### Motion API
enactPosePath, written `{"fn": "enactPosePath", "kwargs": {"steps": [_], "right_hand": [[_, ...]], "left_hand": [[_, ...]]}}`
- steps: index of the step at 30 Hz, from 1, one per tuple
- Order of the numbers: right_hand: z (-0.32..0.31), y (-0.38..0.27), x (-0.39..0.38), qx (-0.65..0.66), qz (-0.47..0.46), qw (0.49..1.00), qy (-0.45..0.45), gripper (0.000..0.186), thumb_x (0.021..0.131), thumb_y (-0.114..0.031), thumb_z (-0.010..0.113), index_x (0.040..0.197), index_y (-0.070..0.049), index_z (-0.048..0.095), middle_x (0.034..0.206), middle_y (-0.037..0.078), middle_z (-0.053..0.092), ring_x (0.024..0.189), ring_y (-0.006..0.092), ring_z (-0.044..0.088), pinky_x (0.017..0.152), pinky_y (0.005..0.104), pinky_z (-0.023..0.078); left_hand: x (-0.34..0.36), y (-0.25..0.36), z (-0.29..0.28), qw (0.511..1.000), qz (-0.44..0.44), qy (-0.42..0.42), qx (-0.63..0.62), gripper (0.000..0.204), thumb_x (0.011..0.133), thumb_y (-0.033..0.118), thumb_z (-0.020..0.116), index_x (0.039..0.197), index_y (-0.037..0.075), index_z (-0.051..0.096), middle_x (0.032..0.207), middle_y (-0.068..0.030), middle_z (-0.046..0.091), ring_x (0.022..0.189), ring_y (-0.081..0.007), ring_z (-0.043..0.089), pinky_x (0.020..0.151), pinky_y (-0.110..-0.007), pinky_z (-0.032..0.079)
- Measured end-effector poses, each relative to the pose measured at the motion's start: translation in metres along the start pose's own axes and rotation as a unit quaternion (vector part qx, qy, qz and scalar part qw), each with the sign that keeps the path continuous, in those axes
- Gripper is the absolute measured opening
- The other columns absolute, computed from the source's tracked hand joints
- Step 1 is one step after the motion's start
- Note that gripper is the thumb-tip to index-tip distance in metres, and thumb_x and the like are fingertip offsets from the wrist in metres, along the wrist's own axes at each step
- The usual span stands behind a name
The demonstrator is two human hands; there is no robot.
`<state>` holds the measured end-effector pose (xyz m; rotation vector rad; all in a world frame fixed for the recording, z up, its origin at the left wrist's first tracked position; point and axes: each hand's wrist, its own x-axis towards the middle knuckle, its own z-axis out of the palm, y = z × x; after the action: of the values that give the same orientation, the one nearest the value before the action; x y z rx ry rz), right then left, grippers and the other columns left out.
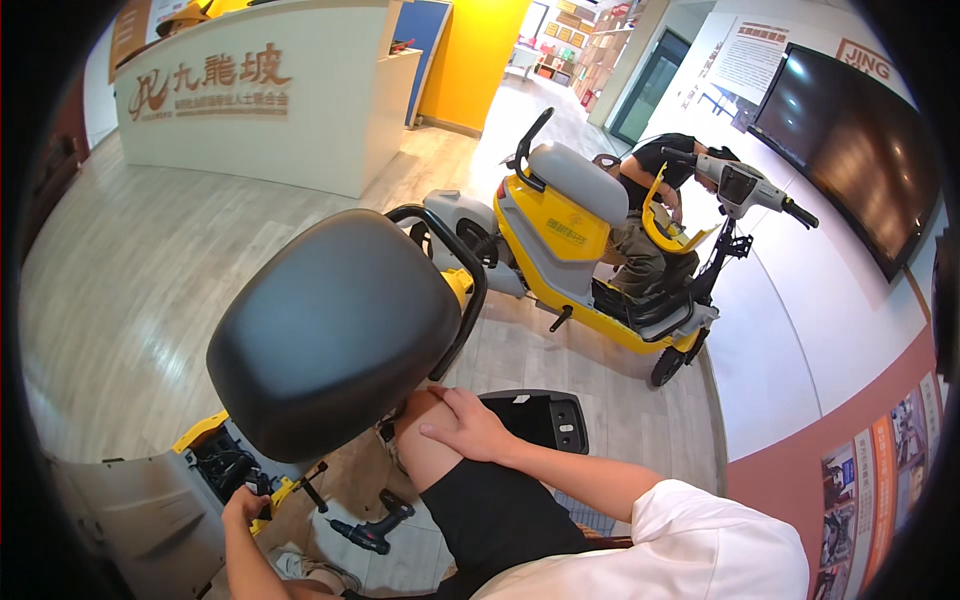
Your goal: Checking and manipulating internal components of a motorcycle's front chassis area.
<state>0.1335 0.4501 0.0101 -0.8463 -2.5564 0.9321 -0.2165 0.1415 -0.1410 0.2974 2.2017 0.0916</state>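
Low on the left, my left hand (246,508) is closed at the dark workings (222,465) of a scooter's yellow-edged body (202,428). What lies between its fingers is too dark to make out. My right hand (468,426) rests on my bent knee, fingers stretched out and holding nothing. Above both hands looms the scooter's big dark seat (330,325), with a black grab rail (470,330) along its right side. A black cordless drill (372,528) lies on the floor between my left hand and my leg.
A second yellow scooter (560,215) stands ahead, where another person (640,215) crouches by its front. A black plastic panel (540,420) lies beyond my knee. Grey bodywork (125,520) fills the lower left. A white counter (250,110) stands behind; a large screen (850,150) hangs right.
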Motion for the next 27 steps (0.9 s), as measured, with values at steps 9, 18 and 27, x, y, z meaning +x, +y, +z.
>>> {"fn": "enactPosePath", "kwargs": {"steps": [9, 18, 27], "right_hand": [[0.001, 0.002, 0.001, -0.005, -0.018, 1.000, -0.002, 0.070, 0.084, -0.048, 0.062, 0.132, 0.000, 0.043, 0.120, 0.021, 0.051, 0.116, 0.0347, 0.049, 0.100, 0.0386, 0.039], [-0.001, 0.000, 0.002, -0.004, -0.007, 1.000, -0.014, 0.071, 0.084, -0.049, 0.061, 0.132, 0.000, 0.043, 0.120, 0.021, 0.051, 0.117, 0.0347, 0.047, 0.101, 0.0384, 0.038], [0.012, 0.052, 0.028, 0.502, 0.286, 0.801, -0.154, 0.051, 0.090, -0.037, 0.059, 0.124, 0.001, 0.053, 0.117, 0.010, 0.061, 0.105, 0.0168, 0.058, 0.094, 0.0311, 0.044]], "left_hand": [[0.010, -0.008, 0.003, 0.999, 0.015, 0.029, 0.018, 0.054, 0.079, 0.032, 0.072, 0.115, -0.004, 0.055, 0.108, -0.0180, 0.065, 0.082, -0.0282, 0.068, 0.062, -0.038, 0.057], [0.002, -0.003, 0.002, 0.999, 0.020, 0.026, 0.017, 0.043, 0.083, 0.032, 0.070, 0.107, -0.002, 0.060, 0.098, -0.0164, 0.066, 0.075, -0.0258, 0.066, 0.060, -0.037, 0.058], [0.005, -0.010, 0.004, 0.999, 0.026, 0.043, 0.010, 0.043, 0.080, 0.031, 0.073, 0.105, -0.002, 0.061, 0.093, -0.0156, 0.067, 0.075, -0.0248, 0.067, 0.060, -0.038, 0.057]]}}
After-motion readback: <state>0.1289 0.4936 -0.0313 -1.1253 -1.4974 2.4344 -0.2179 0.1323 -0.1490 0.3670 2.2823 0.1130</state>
